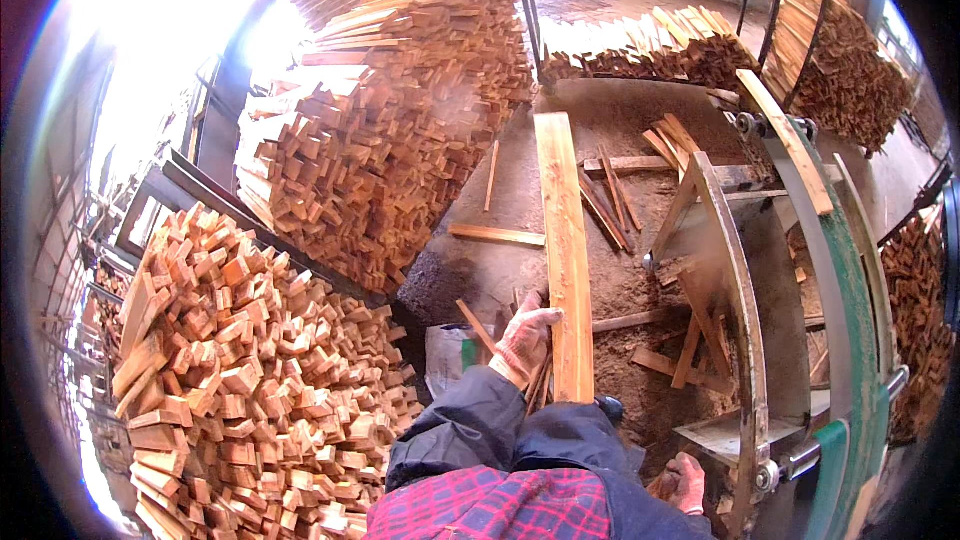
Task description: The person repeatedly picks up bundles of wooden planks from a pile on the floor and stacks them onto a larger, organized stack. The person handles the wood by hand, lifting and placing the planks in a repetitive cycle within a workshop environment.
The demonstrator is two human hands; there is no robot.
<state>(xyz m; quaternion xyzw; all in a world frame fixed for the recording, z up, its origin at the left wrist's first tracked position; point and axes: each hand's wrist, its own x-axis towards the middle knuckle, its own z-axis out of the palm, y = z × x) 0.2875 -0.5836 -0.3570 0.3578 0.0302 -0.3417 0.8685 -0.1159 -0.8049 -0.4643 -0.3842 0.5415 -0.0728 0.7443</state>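
A long, flat wooden board (565, 260) stands out in front of me, its far end pointing away. My left hand (528, 338), in a pinkish work glove, is closed round the board's left edge near its lower end. Low on the right, beside the machine frame, is my gloved right hand (686, 483). Its fingers are curled, with something brownish at them that I cannot make out. Right of the hands runs a machine with a green belt (850, 270). Another wooden board (788, 145) lies along the belt's far end.
Cut wood sticks form a large stack (390, 130) ahead left and a near pile (250, 380) at my left. More stacked wood (850, 70) stands far right. Loose offcuts (615, 195) and sawdust cover the floor. A whitish sack (448, 360) stands by my left arm.
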